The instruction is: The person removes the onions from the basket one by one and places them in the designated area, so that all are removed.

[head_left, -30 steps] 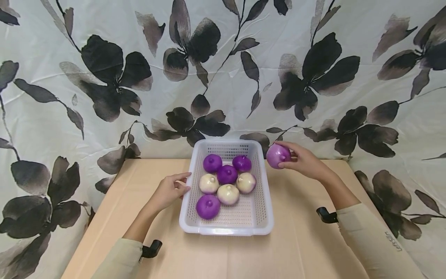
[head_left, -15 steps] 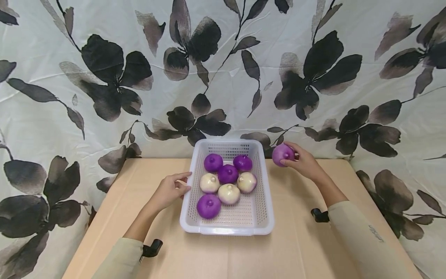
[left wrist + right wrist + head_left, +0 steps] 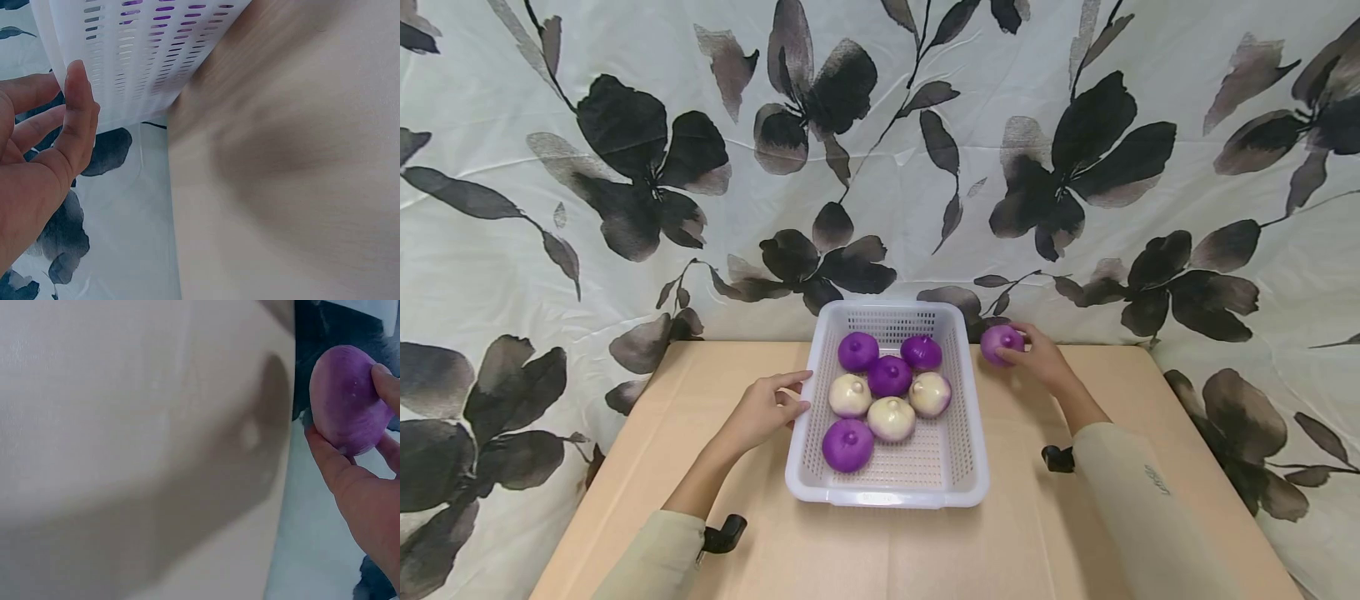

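My right hand (image 3: 1037, 357) grips a purple onion (image 3: 1002, 344) just right of the basket, by the table's far edge. In the right wrist view, thumb and fingers spread around the same onion (image 3: 347, 403); whether it touches the table I cannot tell. A white perforated plastic basket (image 3: 962, 467) stands in the middle. On its left rim, my left hand (image 3: 767, 410) holds with thumb and fingertips, closer up in the left wrist view at the basket wall (image 3: 131, 81). Inside lie several purple onions (image 3: 847, 445) and three whitish onions (image 3: 891, 418).
The light wooden table (image 3: 1037, 517) extends on both sides of the basket and in front of it. Behind it hangs a pale cloth (image 3: 925, 217) with dark flowers. Black wrist mounts (image 3: 725, 534) stick out from both sleeves.
My right hand has lowered the purple onion, after a slight move rightward, toward the table beside the basket. The left hand and the basket's onions stay in place.
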